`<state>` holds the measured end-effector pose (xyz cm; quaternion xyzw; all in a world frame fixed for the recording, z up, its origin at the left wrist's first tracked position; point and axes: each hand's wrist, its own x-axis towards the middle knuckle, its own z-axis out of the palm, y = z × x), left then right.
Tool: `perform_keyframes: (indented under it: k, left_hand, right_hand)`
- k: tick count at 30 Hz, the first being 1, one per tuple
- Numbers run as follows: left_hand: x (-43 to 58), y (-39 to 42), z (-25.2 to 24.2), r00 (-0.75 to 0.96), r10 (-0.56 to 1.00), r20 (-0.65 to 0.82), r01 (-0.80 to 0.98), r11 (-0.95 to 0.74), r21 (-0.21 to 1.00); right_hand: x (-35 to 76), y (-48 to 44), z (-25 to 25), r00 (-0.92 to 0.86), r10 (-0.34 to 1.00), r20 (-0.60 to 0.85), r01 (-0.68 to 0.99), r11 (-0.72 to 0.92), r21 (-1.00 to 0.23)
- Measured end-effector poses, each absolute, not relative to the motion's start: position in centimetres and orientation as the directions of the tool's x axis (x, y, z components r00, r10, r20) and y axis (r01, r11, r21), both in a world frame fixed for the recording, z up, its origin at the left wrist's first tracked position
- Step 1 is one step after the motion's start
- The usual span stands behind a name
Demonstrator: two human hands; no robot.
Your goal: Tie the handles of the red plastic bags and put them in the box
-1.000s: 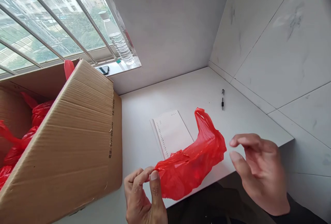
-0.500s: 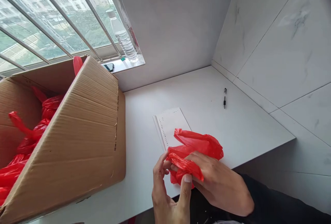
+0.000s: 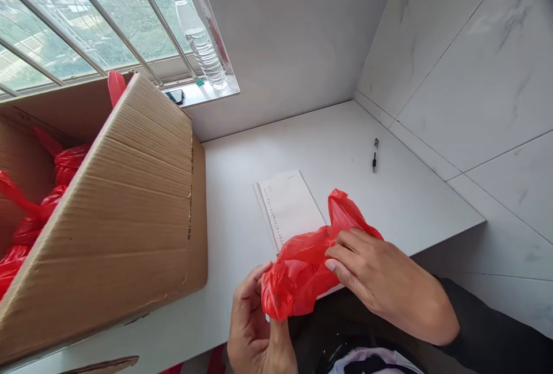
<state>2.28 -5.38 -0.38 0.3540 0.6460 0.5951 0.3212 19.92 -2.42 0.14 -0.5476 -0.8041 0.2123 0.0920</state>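
Note:
A thin red plastic bag point(image 3: 302, 264) is stretched between my two hands above the front edge of the white table. My left hand point(image 3: 257, 316) grips the bunched left end, its thumb below and fingers behind the plastic. On the other side, my right hand point(image 3: 375, 276) pinches the bag with thumb and fingers, palm down. A loose flap of the bag rises beyond the right knuckles. Behind the bag lies an open notebook point(image 3: 291, 204) with a column of writing, its near part covered by the plastic.
At left stands a big open cardboard box point(image 3: 116, 218) holding several knotted red bags point(image 3: 26, 230). A black pen point(image 3: 374, 161) lies on the white table point(image 3: 242, 155) at right. On the windowsill are a water bottle point(image 3: 201, 45) and a phone point(image 3: 175, 97).
My hands have moved apart, left hand leftward and right hand rightward, spreading the crumpled bag wider. More of the notebook shows now. The view has shifted slightly.

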Motion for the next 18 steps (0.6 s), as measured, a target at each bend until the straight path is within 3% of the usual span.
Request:
perform_keyframes:
  k: [5, 10, 13, 16, 18]
  left_hand:
    - [2.9, -5.9, 0.6, -0.519, 0.851, -0.077, 0.032, 0.11, 0.993]
    - [3.2, -6.2, 0.5, -0.485, 0.858, -0.169, -0.037, 0.173, 0.984]
    - [3.3, -6.3, 0.1, -0.464, 0.863, -0.199, -0.052, 0.198, 0.979]
    - [3.4, -6.2, -0.2, -0.471, 0.867, -0.163, -0.014, 0.177, 0.984]
    - [3.5, -6.1, -0.1, -0.471, 0.873, -0.127, 0.026, 0.158, 0.987]
  right_hand:
    - [20.0, -2.6, 0.6, -0.41, 0.886, -0.217, 0.842, 0.277, -0.462]
    - [19.7, -2.8, -1.1, -0.522, 0.815, -0.251, 0.844, 0.45, -0.292]
    - [19.8, -2.0, -1.3, -0.445, 0.833, -0.328, 0.888, 0.364, -0.281]
    - [20.2, -1.2, -0.7, -0.313, 0.865, -0.392, 0.933, 0.204, -0.296]
    - [20.4, -0.9, -0.4, -0.308, 0.869, -0.388, 0.927, 0.181, -0.33]
